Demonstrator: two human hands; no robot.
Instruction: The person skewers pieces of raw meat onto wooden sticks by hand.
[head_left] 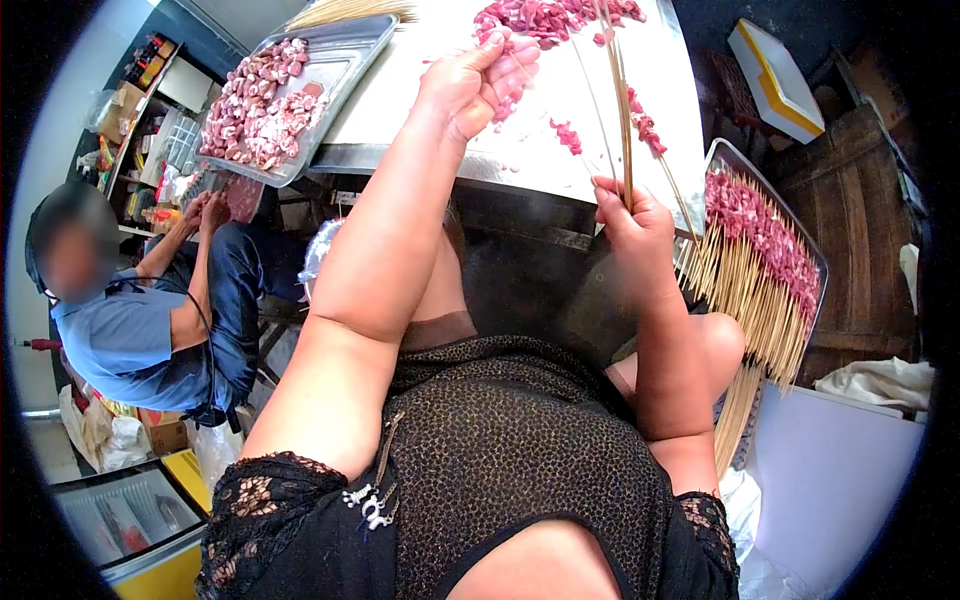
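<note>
My right hand (636,215) is closed round a bundle of bamboo skewers (622,100) that point up over the table. One thin skewer leaning left from this hand carries a few red meat pieces (567,137) near its tip. My left hand (478,82) is over the table beside the meat pile (545,18), its thumb and forefinger pinched on a small piece of meat that the fingers partly hide. Right of the bundle, a loaded meat skewer (645,122) lies across the table edge.
A metal tray (345,85) of meat chunks sits at the table's left. Loaded skewers (755,250) fill another tray at right, their sticks jutting out. A white-and-yellow box (775,80) stands behind. At left a seated person (150,320) works with both hands raised.
</note>
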